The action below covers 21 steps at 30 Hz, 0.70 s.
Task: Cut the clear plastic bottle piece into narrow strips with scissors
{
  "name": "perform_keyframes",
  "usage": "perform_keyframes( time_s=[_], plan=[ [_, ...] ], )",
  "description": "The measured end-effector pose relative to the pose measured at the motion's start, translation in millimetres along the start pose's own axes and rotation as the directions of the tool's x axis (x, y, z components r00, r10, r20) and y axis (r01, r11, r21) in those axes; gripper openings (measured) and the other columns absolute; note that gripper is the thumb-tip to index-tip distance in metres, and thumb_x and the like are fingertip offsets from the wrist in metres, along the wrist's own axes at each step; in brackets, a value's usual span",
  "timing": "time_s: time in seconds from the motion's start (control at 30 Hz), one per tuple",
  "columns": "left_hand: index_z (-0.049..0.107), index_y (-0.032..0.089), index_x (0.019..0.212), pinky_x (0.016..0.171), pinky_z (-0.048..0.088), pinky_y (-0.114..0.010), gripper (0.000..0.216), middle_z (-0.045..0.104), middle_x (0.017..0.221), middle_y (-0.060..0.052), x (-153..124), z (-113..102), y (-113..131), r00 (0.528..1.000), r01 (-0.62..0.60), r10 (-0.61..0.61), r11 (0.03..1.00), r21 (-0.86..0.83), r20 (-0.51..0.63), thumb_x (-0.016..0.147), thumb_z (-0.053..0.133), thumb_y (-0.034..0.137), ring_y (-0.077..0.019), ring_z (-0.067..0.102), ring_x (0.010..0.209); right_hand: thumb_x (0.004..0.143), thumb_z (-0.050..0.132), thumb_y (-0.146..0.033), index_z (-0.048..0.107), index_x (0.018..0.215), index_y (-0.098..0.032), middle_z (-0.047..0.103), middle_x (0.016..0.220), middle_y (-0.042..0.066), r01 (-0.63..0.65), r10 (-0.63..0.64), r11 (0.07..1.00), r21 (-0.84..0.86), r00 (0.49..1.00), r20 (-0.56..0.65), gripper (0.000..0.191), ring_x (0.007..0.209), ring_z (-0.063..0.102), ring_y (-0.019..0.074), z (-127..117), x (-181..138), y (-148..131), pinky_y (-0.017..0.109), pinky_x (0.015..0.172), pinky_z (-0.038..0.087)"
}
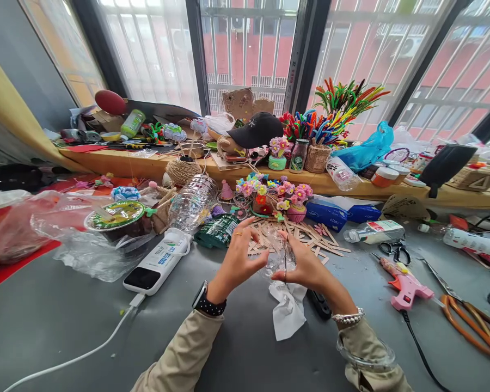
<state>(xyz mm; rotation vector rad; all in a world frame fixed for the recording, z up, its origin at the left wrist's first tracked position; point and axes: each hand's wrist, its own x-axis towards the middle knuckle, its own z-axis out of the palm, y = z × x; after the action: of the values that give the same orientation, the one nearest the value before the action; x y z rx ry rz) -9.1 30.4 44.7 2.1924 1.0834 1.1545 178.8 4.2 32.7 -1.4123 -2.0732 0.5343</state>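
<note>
We have both hands up over the gray table (245,354), close to each other, with a clear plastic thing (275,251) between them. Our left hand (245,251) is curved like a letter C, with a big gap between the thumb and the pointing finger, and it is not clenched. Its thumb tip is right by the edge of the plastic, but we cannot tell if it touches. Our right hand (304,262) is bent around the other side and grasps the plastic, with the thumb low and the fingers high, so it is only partly closed. The plastic is so see-through that we cannot tell its whole shape. We have a gold ring (239,233) on a left finger, a black watch band with white dots (210,306) on the left wrist, and a shiny bracelet (349,317) on the right one. Just below the plastic, a crumpled white tissue (289,314) lies on the table, and a black thing (319,304) pokes out beside our right arm. Behind our hands we see lots of flat wooden sticks (329,246) in a messy pile, and a shiny green packet (217,231) near our left fingers. Over on the right lie a pink glue gun (410,293) and big scissors with orange-brown handles (471,324). On the left is a white gadget with a black screen (157,264), with a white cord (77,356) plugged in.
</note>
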Motion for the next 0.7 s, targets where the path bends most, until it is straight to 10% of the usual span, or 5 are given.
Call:
perform_keyframes(
  time_s=[0.27, 0.7],
  plan=[
    [0.023, 0.015, 0.138, 0.101, 0.033, -0.049, 0.095, 0.035, 0.14, -0.021, 4.0, 2.1, -6.8, 0.946, 0.304, -0.298, 0.952, -0.028, 0.131, 0.063, 0.066, 0.054, -0.035, 0.036, 0.128, 0.057, 0.076, -0.044, 0.03, 0.138, -0.014, 0.044, 0.134, 0.02, 0.086, -0.089, 0.992, -0.088, 0.996, -0.029, 0.098, 0.126, 0.039, 0.0338, 0.2, 0.2, -3.4, 0.05, 0.103, 0.032],
    [0.036, 0.014, 0.133, 0.081, 0.049, -0.041, 0.074, 0.049, 0.124, -0.017, 1.4, 8.3, -3.5, 0.928, 0.372, -0.37, 0.928, -0.031, 0.051, 0.07, 0.061, 0.041, -0.0251, 0.06, 0.094, 0.056, 0.078, -0.042, 0.03, 0.138, -0.01, 0.042, 0.135, 0.022, 0.102, -0.11, 0.988, -0.118, 0.992, -0.062, 0.1, 0.126, 0.038, 0.0336, 0.5, 0.8, 0.5, 0.05, 0.104, 0.031]
  ],
)
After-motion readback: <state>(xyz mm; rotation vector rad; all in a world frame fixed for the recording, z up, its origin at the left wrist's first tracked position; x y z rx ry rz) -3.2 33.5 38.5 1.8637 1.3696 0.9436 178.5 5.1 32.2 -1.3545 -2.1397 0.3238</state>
